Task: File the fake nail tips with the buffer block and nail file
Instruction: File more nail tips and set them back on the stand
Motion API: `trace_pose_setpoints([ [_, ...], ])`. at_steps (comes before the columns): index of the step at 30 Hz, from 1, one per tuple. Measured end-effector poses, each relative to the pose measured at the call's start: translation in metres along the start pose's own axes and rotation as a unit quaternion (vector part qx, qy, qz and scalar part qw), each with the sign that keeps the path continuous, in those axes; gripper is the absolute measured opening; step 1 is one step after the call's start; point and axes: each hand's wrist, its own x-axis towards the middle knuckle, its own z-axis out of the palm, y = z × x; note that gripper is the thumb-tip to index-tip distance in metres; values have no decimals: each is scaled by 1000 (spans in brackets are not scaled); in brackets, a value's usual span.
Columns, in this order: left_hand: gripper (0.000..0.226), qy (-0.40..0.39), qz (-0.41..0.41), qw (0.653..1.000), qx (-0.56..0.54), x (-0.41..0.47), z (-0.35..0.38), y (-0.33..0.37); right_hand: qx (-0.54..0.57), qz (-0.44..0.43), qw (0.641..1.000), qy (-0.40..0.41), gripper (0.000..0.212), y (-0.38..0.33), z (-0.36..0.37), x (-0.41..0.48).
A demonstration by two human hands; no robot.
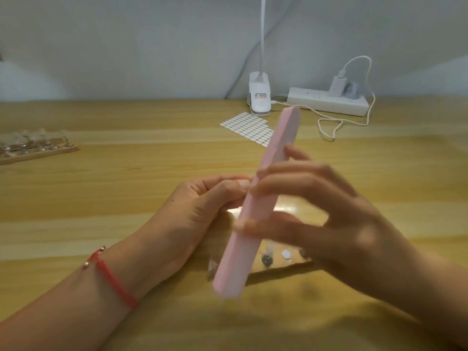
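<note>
- Now our right hand (316, 211) has its fingers (291, 181) clamped on the pink buffer block (257, 206), which tilts toward 1 o'clock above the counter (101, 198).
- Our left hand (197, 206) pinches at the block's 9 o'clock edge, presumably holding the nail tip, which is too small to see.
- We should stroke lightly, in one direction.

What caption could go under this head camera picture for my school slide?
Right hand holds a pink buffer block against pinched fingertips of the left hand, above a wooden table.

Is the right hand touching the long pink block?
Touching. The head view shows the right hand with its fingers and thumb curled across the middle of the pink buffer block, holding it above the table.
</note>
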Motion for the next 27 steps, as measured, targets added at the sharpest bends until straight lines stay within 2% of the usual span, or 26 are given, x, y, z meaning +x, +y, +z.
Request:
trace_pose_setpoints([
  [3, 21, 7, 8, 999, 42, 0, 1, 0, -39, 92, 994, 54, 32, 24, -12, 3],
  [5, 22, 21, 6, 998, 60, -1, 2, -2, -20, 121, 990, 68, 31, 21, -10, 3],
  [9, 26, -9, 13, 999, 42, -5, 5, 0, 41, 26, 999, 2, 31, -3, 4, 0],
  [12, 21, 2, 28, 999, 44, -5, 9, 1, 15, 120, 991, 55, 32, 21, -8, 1],
  [14, 26, 28, 38, 998, 45, -3, 9, -1, 8, 162, 984, 73, 33, 26, -12, 0],
  [16, 32, 38, 31, 999, 20, -2, 8, 0, 6, 124, 990, 60, 32, 13, -3, -1],
  [19, 30, 29, 14, 999, 8, -3, 8, 1, 12, 47, 999, 18, 46, 2, 5, 0],
  [22, 34, 35, 18, 998, 38, -1, 7, 0, -2, 128, 989, 69, 34, 21, -4, 1],
  [24, 33, 31, 11, 999, 34, -2, 6, 0, 5, 139, 987, 75, 30, 17, -2, 0],
  [27, 34, 6, -9, 1000, -10, -5, 8, 3, 20, 32, 999, 16, 32, -5, 9, -2],
])
